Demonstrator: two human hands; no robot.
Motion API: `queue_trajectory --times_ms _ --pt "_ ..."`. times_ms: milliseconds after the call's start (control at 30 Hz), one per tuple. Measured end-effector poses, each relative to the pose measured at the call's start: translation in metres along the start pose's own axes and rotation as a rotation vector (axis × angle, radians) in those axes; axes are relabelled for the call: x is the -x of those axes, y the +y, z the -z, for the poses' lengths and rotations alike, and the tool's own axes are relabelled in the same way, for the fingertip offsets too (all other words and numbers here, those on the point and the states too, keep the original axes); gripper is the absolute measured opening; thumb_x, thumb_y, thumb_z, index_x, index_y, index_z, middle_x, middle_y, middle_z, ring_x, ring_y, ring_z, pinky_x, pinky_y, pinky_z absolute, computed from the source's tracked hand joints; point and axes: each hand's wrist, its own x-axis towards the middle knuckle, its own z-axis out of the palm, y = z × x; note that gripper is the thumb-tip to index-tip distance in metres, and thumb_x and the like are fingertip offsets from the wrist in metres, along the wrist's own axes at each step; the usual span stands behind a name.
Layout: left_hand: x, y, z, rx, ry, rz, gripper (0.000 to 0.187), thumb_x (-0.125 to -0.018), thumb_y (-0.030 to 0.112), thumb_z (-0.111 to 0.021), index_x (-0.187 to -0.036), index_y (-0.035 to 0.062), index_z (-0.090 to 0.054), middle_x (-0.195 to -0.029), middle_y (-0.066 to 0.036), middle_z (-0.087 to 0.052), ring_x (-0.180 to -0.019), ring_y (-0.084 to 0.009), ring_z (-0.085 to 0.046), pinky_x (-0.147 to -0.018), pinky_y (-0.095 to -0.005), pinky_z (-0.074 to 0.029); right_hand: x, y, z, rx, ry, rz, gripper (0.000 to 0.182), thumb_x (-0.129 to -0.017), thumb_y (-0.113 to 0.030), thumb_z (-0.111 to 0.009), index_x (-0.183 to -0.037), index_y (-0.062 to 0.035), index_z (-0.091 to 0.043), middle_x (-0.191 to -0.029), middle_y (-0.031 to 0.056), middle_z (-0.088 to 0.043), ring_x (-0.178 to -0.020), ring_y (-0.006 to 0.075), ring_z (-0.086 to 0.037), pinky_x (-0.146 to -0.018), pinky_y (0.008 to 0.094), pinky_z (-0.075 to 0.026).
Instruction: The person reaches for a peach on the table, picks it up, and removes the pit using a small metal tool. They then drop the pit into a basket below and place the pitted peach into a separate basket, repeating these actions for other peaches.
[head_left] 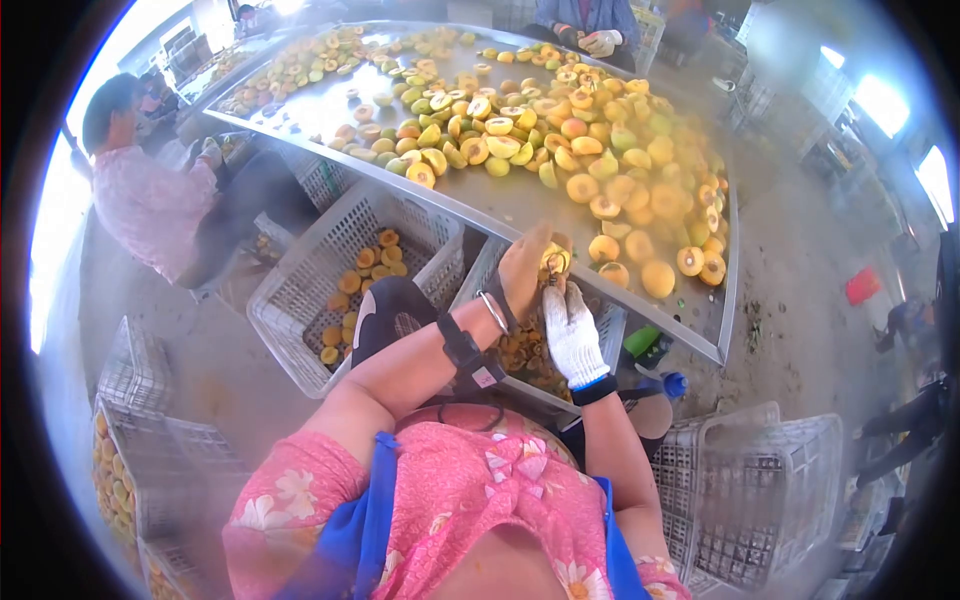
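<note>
Bare, my left hand [522,272] is closed around a cut yellow peach half [554,261] at the near edge of the metal table [470,200]. My right hand [572,335], in a white glove with a dark blue cuff, is just below it. Its fingers are pinched together against the fruit, around a small dark tool that is mostly hidden. Halved yellow and greenish peaches [545,135] are heaped across the tabletop. Under my hands, a crate [610,340] holds small brownish pieces, partly covered by my arms.
At my left, a white crate [275,310] holds several peach halves. Stacked crates [750,490] stand at my right, near a blue bottle [675,384]. One person [150,200] sits to the left; another person's gloved hand [601,42] shows across the table.
</note>
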Motion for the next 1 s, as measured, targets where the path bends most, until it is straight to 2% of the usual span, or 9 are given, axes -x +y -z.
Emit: queue_trajectory --times_ms 67,300,333,433,567,633,667,800,1000 --pt "0.007 0.001 -0.011 0.002 0.044 -0.092 0.038 -0.105 0.039 -0.051 -0.098 0.0038 -0.064 -0.084 -0.005 -0.064 -0.07 -0.0128 -0.061 -0.057 -0.0257 -0.048 0.004 0.015 -0.003 0.099 0.04 0.266 0.052 -0.104 -0.039 -0.049 -0.128 0.0071 -0.053 -0.112 0.0338 -0.062 -0.11 0.0507 -0.058 -0.09 0.0452 -0.049" --pt "0.014 0.004 -0.007 -0.088 -0.033 -0.154 0.039 -0.106 0.034 -0.051 -0.089 0.0017 -0.064 -0.076 -0.006 -0.063 -0.066 -0.0152 -0.06 -0.057 -0.0278 -0.048 0.016 -0.015 -0.002 -0.322 -0.167 -0.18 0.052 -0.105 -0.036 -0.047 -0.136 0.0056 -0.049 -0.124 0.0315 -0.058 -0.117 0.0437 -0.058 -0.097 0.0401 -0.046" --pt "0.015 0.008 -0.007 -0.068 -0.039 -0.047 0.041 -0.106 0.035 -0.051 -0.087 0.0008 -0.064 -0.074 -0.008 -0.063 -0.063 -0.0166 -0.061 -0.055 -0.0293 -0.048 0.021 0.001 -0.011 -0.224 -0.132 -0.122 0.047 -0.107 -0.033 -0.049 -0.136 0.0039 -0.053 -0.122 0.012 -0.062 -0.113 0.018 -0.056 -0.099 0.0308 -0.043" --pt "0.02 0.018 -0.012 -0.071 -0.081 0.077 0.05 -0.104 0.041 -0.053 -0.077 -0.0011 -0.064 -0.071 -0.011 -0.065 -0.059 -0.0192 -0.061 -0.052 -0.0306 -0.049 0.029 -0.003 -0.01 -0.382 -0.218 -0.198 0.047 -0.106 -0.031 -0.052 -0.138 0.0033 -0.052 -0.128 0.0102 -0.06 -0.118 0.0146 -0.053 -0.102 0.0279 -0.041" --pt "0.024 0.016 -0.001 -0.383 -0.247 -0.089 0.055 -0.103 0.045 -0.054 -0.075 -0.0014 -0.066 -0.07 -0.01 -0.066 -0.061 -0.0173 -0.062 -0.056 -0.0313 -0.05 0.035 0.004 -0.003 -0.792 -0.357 -0.462 0.04 -0.105 -0.038 -0.055 -0.124 -0.0033 -0.06 -0.092 0.005 -0.062 -0.079 0.0106 -0.059 -0.068 0.0245 -0.049" --pt "0.025 0.02 0.003 -0.486 -0.351 -0.062 0.055 -0.104 0.042 -0.053 -0.074 -0.0016 -0.067 -0.069 -0.01 -0.066 -0.061 -0.0165 -0.062 -0.057 -0.0315 -0.05 0.032 -0.006 0.014 -1.224 -0.643 -0.688 0.036 -0.104 -0.042 -0.055 -0.113 -0.0077 -0.062 -0.07 0.0001 -0.056 -0.052 0.0083 -0.052 -0.044 0.023 -0.043" --pt "0.026 0.02 0.003 -0.415 -0.376 -0.021 0.056 -0.104 0.044 -0.052 -0.073 -0.0007 -0.065 -0.069 -0.011 -0.066 -0.061 -0.0186 -0.062 -0.057 -0.0321 -0.05 0.036 -0.017 0.004 -1.1 -0.483 -0.788 0.036 -0.103 -0.051 -0.051 -0.096 -0.0155 -0.057 -0.055 -0.0044 -0.04 -0.032 0.0077 -0.028 -0.03 0.0236 -0.022" --pt "0.027 0.017 0.006 -0.092 -0.461 0.135 0.058 -0.104 0.05 -0.047 -0.07 0.0043 -0.06 -0.071 -0.012 -0.064 -0.061 -0.0282 -0.063 -0.06 -0.0357 -0.052 0.042 -0.01 -0.001 -1.553 -0.752 -0.787 0.038 -0.101 -0.054 -0.052 -0.099 -0.0157 -0.057 -0.055 -0.0041 -0.041 -0.031 0.0074 -0.027 -0.028 0.0229 -0.024" --pt "0.019 0.012 0.023 0.135 0.041 0.093 0.052 -0.102 0.054 -0.05 -0.083 0.0071 -0.062 -0.08 -0.008 -0.064 -0.064 -0.0226 -0.063 -0.06 -0.0344 -0.051 0.047 0.019 -0.004 -1.694 -0.816 -0.703 0.039 -0.102 -0.052 -0.052 -0.105 -0.0134 -0.059 -0.058 -0.004 -0.042 -0.033 0.0067 -0.03 -0.029 0.0227 -0.027"
